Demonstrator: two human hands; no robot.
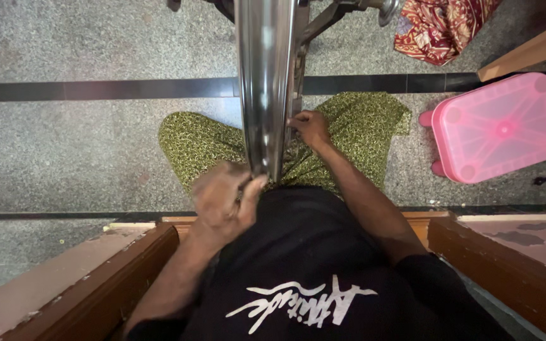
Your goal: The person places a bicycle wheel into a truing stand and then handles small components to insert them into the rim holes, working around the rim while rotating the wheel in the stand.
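The black shirt [311,265] sits closest to the camera, and just past it the left hand [225,201] is curled tight around the near end of the shiny curved metal wheel rim [263,88]. The rim stands up over the lap, across the green patterned cloth [355,129], and runs away toward the grey speckled stone floor [64,145]. The right hand [309,128] pinches something small at the rim's right side, too hidden to name, so the work looks only partly done.
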